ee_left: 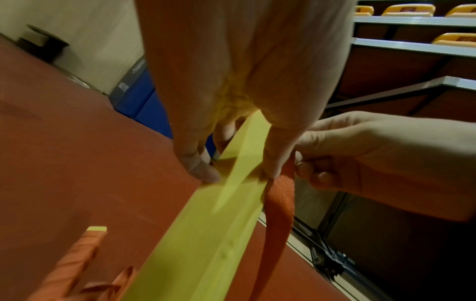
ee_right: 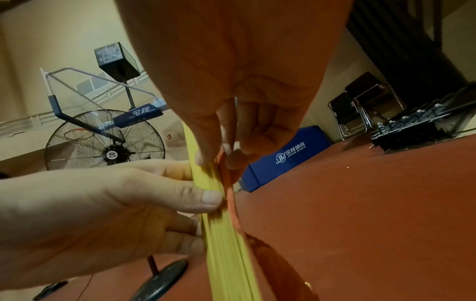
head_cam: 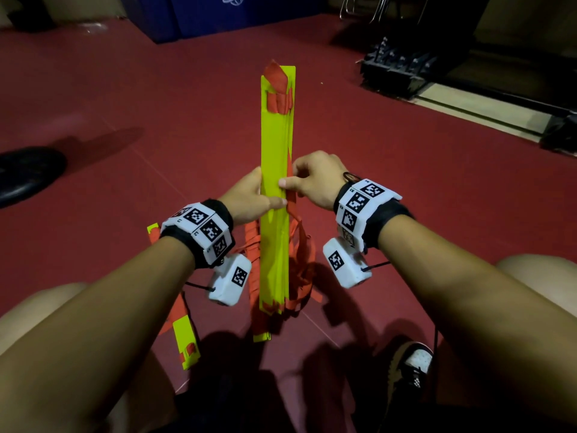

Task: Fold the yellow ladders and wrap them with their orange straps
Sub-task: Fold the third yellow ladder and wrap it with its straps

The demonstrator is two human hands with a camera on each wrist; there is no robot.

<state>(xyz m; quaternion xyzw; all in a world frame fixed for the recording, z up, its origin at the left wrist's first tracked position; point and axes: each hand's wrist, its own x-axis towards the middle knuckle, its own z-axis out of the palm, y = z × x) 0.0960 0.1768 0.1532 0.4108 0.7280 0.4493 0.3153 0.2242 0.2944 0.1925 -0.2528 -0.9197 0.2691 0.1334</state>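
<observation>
A folded stack of yellow ladder slats (head_cam: 276, 151) is held in the air over the red floor, pointing away from me. My left hand (head_cam: 249, 198) grips the stack at its middle, thumb on top and fingers underneath. My right hand (head_cam: 312, 182) pinches an orange strap (head_cam: 292, 195) against the stack's right edge. From the left wrist, the strap (ee_left: 279, 205) hangs down beside the yellow slats (ee_left: 206, 234). The right wrist view shows the slat edges (ee_right: 226, 244) and the strap (ee_right: 231, 195) between both hands. More orange straps (head_cam: 301, 267) dangle loose below the stack.
Another yellow ladder piece (head_cam: 185, 342) with orange straps lies on the floor at lower left. A black fan base (head_cam: 28, 173) sits at left, a blue padded block (head_cam: 199, 17) at the back, a black rack (head_cam: 399, 70) at right. My knees and a shoe (head_cam: 412, 367) frame the bottom.
</observation>
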